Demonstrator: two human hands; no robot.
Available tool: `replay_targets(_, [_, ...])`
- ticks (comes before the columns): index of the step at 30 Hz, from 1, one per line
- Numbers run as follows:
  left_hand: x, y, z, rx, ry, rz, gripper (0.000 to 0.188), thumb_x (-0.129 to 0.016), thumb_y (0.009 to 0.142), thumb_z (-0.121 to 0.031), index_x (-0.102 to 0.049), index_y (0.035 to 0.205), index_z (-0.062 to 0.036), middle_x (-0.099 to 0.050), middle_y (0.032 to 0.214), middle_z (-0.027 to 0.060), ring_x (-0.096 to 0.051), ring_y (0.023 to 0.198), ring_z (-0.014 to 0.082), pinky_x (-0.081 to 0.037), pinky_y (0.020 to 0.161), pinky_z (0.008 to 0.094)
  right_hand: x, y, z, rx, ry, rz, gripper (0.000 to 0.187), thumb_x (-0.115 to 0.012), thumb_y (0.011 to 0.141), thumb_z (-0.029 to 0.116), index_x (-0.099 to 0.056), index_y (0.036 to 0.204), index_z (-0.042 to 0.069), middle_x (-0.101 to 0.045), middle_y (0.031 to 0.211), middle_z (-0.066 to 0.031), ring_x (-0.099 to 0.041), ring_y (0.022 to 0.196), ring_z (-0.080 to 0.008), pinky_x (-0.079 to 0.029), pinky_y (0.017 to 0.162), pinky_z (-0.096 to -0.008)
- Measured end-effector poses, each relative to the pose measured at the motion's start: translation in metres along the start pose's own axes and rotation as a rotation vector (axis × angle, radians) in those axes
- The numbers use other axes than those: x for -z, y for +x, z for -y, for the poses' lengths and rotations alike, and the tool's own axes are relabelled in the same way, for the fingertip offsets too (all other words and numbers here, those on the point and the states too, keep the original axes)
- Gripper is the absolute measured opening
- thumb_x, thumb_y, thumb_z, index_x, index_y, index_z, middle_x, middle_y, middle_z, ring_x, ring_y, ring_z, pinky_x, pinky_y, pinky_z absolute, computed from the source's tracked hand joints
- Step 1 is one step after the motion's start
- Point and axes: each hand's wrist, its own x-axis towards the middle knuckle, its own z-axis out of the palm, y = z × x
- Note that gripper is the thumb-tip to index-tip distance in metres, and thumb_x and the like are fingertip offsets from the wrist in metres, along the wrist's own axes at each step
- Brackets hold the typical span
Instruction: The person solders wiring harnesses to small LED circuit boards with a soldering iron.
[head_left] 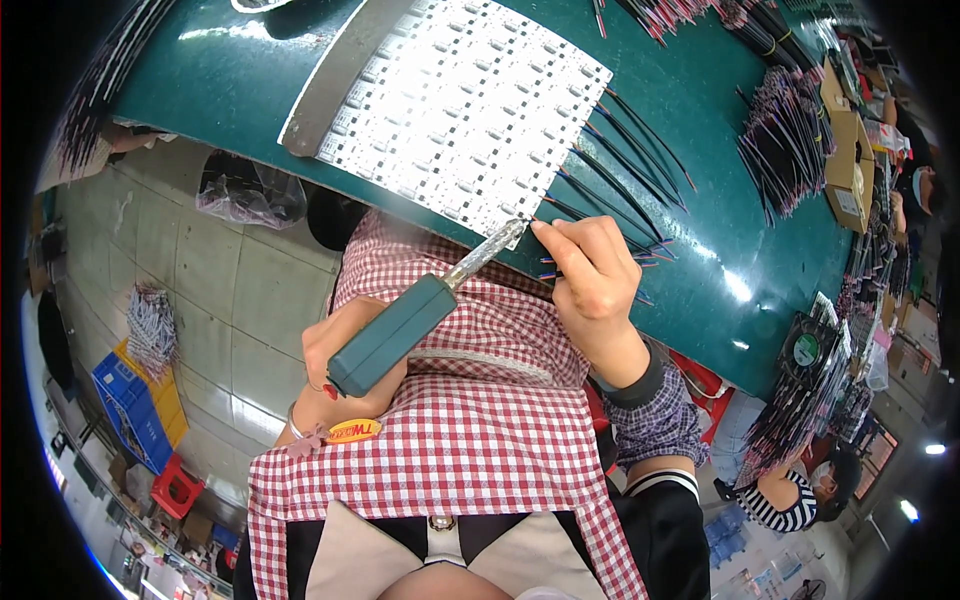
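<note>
Your left hand (345,345) is clamped on the iron (395,335), tip at the board's (470,110) near corner! Your right hand (598,275) pinches fingertips together there (on what, I can't tell), beside dark wires (600,165).

Bright light whitens the board (470,110) beyond the right hand (597,275) and leaves glare patches on the table (700,310) to that hand's right. Straight edges bow toward a black rim, where detail softens.

The circuit board sheet (470,120) lies on the table (770,270), left of a wire bundle (785,145) and cardboard box (848,165).
</note>
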Motion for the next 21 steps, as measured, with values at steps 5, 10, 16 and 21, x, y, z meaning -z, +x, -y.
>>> replay_targets(5, [0.003,0.003,-0.004,0.052,-0.005,0.022,0.019,-0.067,0.063,0.009,-0.066,0.08,0.0044,-0.063,0.079,0.0134,-0.067,0.066,0.0263,-0.053,0.056,0.0316,-0.001,0.0,0.001,0.02,-0.016,-0.01,0.038,-0.064,0.059,-0.003,-0.071,0.096,-0.001,-0.063,0.085,-0.0089,-0.06,0.074,-0.0229,-0.049,0.056,-0.0317])
replay_targets(10, [0.003,-0.005,-0.002,0.048,0.063,-0.052,0.021,-0.07,0.061,0.007,-0.067,0.081,0.004,-0.064,0.077,0.0138,-0.066,0.064,0.0264,-0.053,0.055,0.0319,0.0,0.001,0.003,-0.02,-0.006,0.002,0.046,-0.059,0.054,-0.014,-0.072,0.096,-0.001,-0.063,0.083,-0.0111,-0.062,0.076,-0.0268,-0.051,0.062,-0.0347])
replay_targets(16, [0.005,-0.016,0.003,0.074,-0.013,-0.123,0.026,-0.073,0.063,0.003,-0.069,0.089,0.0058,-0.068,0.083,0.0169,-0.069,0.067,0.0275,-0.055,0.058,0.0323,0.0,-0.005,-0.004,-0.003,0.015,0.013,0.04,-0.066,0.064,-0.01,-0.07,0.102,-0.001,-0.064,0.096,-0.0114,-0.062,0.076,-0.0234,-0.052,0.061,-0.0325])
replay_targets(21, [0.006,-0.021,0.001,0.283,-0.04,-0.106,0.028,-0.073,0.067,0.001,-0.07,0.094,0.0062,-0.069,0.085,0.0176,-0.069,0.069,0.0255,-0.054,0.061,0.0316,0.004,-0.011,-0.002,-0.19,0.092,-0.094,0.029,-0.075,0.076,-0.009,-0.07,0.104,-0.002,-0.063,0.112,-0.0185,-0.067,0.08,-0.023,-0.056,0.067,-0.0315])
